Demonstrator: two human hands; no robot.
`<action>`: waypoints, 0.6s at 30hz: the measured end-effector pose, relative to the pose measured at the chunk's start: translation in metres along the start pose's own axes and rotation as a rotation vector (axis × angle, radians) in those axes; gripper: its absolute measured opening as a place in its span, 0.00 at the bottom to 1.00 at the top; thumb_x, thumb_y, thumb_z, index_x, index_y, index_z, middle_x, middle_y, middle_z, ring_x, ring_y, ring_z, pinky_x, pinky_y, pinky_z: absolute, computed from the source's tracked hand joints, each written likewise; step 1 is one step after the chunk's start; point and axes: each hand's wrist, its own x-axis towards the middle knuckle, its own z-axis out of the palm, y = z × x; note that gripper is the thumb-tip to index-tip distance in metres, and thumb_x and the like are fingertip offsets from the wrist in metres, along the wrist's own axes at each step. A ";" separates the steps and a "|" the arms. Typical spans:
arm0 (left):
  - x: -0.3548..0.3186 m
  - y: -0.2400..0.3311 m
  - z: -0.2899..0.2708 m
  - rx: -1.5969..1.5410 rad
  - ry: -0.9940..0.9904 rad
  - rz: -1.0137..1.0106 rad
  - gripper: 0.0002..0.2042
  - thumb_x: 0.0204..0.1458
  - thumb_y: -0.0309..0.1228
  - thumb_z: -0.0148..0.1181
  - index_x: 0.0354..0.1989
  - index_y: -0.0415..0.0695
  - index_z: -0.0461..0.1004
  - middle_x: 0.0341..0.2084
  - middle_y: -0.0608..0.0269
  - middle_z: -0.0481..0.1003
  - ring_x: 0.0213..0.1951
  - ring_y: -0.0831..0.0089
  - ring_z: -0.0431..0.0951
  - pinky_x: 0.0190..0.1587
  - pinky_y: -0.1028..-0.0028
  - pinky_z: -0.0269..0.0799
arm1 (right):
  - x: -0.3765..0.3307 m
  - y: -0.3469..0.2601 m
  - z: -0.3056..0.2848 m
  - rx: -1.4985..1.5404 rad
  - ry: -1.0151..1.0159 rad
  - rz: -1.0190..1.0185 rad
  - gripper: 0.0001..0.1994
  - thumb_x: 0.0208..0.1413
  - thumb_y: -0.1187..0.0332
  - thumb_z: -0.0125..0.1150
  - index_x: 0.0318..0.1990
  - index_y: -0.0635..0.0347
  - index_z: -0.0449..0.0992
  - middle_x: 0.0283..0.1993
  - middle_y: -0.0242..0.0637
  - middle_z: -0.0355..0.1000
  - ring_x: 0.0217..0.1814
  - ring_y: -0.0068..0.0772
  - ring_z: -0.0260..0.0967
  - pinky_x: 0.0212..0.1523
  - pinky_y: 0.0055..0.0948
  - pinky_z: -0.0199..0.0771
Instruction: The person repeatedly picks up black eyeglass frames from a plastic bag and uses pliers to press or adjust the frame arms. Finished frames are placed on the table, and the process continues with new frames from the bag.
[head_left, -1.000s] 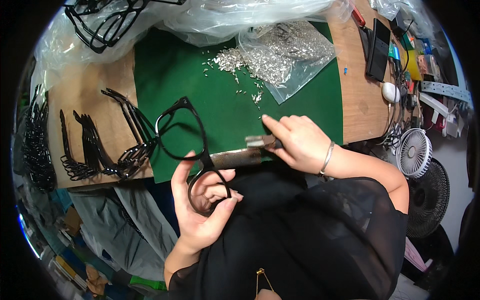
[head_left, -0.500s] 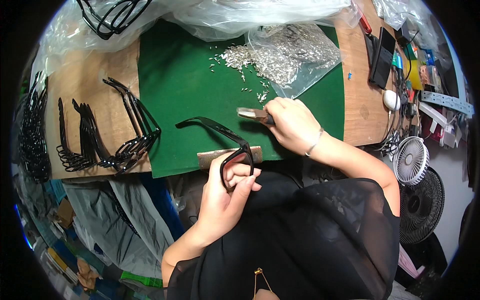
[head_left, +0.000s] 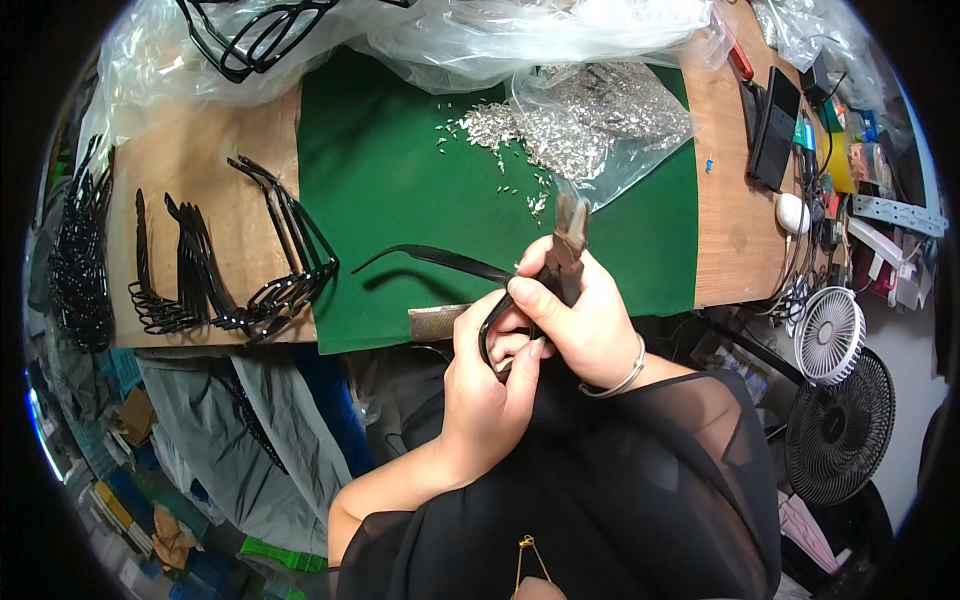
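Left hand: gripped the rim of a black glasses frame at the table's near edge.
Right hand: grasped pliers, thumb against the frame (close work, that).
Green mat: spread beneath the outstretched temple.
Silvery bits: lay strewn beyond, beside a clear bag.

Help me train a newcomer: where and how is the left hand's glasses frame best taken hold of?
Probably take the black glasses frame by its rim, from the near side, where the left hand is: the rim's curve suits wrapped fingers. The long temple juts leftward over the green mat, thin and likely to flex.
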 end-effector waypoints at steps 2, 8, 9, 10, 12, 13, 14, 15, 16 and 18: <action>-0.002 0.001 -0.004 -0.015 -0.015 -0.071 0.22 0.48 0.14 0.47 0.52 0.35 0.51 0.40 0.52 0.67 0.36 0.72 0.73 0.39 0.78 0.70 | 0.003 -0.002 -0.006 -0.012 -0.071 0.097 0.08 0.52 0.71 0.56 0.34 0.63 0.64 0.25 0.28 0.64 0.26 0.15 0.63 0.25 0.16 0.66; 0.015 0.002 -0.008 -0.102 -0.003 -0.104 0.21 0.48 0.15 0.49 0.52 0.35 0.53 0.36 0.56 0.68 0.31 0.77 0.73 0.36 0.78 0.72 | 0.018 -0.001 -0.013 -0.274 -0.017 -0.110 0.08 0.51 0.70 0.56 0.35 0.63 0.65 0.28 0.29 0.65 0.28 0.15 0.61 0.29 0.18 0.65; 0.019 0.002 -0.009 -0.126 0.001 -0.129 0.21 0.48 0.16 0.49 0.51 0.35 0.53 0.37 0.55 0.69 0.31 0.77 0.73 0.36 0.78 0.72 | 0.025 0.005 -0.022 -0.351 0.010 -0.206 0.09 0.51 0.69 0.57 0.35 0.64 0.67 0.28 0.28 0.65 0.29 0.16 0.61 0.30 0.19 0.65; 0.017 0.003 -0.010 -0.090 0.031 -0.144 0.21 0.48 0.16 0.49 0.51 0.35 0.54 0.37 0.54 0.70 0.31 0.78 0.73 0.36 0.78 0.72 | 0.027 0.001 -0.030 -0.427 0.008 -0.181 0.09 0.51 0.69 0.57 0.35 0.64 0.68 0.28 0.28 0.66 0.29 0.16 0.61 0.30 0.20 0.65; 0.012 0.001 -0.017 -0.099 0.019 -0.139 0.22 0.48 0.16 0.50 0.52 0.36 0.53 0.37 0.54 0.70 0.31 0.78 0.73 0.37 0.78 0.72 | 0.028 -0.010 -0.048 -0.807 0.013 -0.227 0.10 0.50 0.67 0.57 0.35 0.66 0.69 0.26 0.35 0.69 0.28 0.20 0.65 0.31 0.23 0.66; 0.009 -0.001 -0.021 -0.091 0.005 -0.151 0.22 0.47 0.16 0.51 0.52 0.36 0.53 0.37 0.54 0.70 0.31 0.78 0.73 0.37 0.78 0.72 | 0.029 -0.012 -0.055 -1.010 -0.004 -0.313 0.11 0.49 0.67 0.58 0.35 0.66 0.70 0.28 0.43 0.71 0.30 0.31 0.70 0.32 0.26 0.68; 0.007 -0.003 -0.022 -0.059 -0.007 -0.141 0.22 0.47 0.15 0.50 0.51 0.37 0.53 0.38 0.53 0.69 0.30 0.77 0.73 0.35 0.79 0.71 | 0.032 -0.013 -0.058 -1.077 -0.021 -0.250 0.10 0.48 0.69 0.58 0.34 0.66 0.69 0.29 0.42 0.70 0.31 0.31 0.70 0.33 0.26 0.67; 0.005 -0.005 -0.021 -0.077 -0.007 -0.139 0.22 0.47 0.15 0.50 0.51 0.37 0.53 0.39 0.53 0.69 0.30 0.77 0.73 0.35 0.79 0.71 | 0.034 -0.015 -0.060 -1.142 -0.036 -0.188 0.09 0.47 0.70 0.58 0.34 0.66 0.69 0.30 0.41 0.69 0.33 0.31 0.69 0.34 0.26 0.67; 0.005 -0.005 -0.020 -0.062 -0.010 -0.135 0.22 0.47 0.15 0.50 0.51 0.37 0.53 0.39 0.53 0.69 0.29 0.77 0.73 0.35 0.79 0.70 | 0.037 -0.014 -0.062 -1.238 -0.039 -0.258 0.08 0.46 0.71 0.57 0.33 0.65 0.69 0.29 0.42 0.69 0.32 0.35 0.68 0.34 0.27 0.67; 0.006 -0.005 -0.020 -0.032 -0.001 -0.139 0.22 0.47 0.15 0.50 0.51 0.37 0.53 0.39 0.53 0.69 0.29 0.77 0.73 0.36 0.79 0.70 | 0.046 -0.009 -0.064 -1.426 -0.051 -0.405 0.07 0.45 0.73 0.57 0.31 0.64 0.68 0.27 0.43 0.67 0.30 0.42 0.67 0.32 0.30 0.66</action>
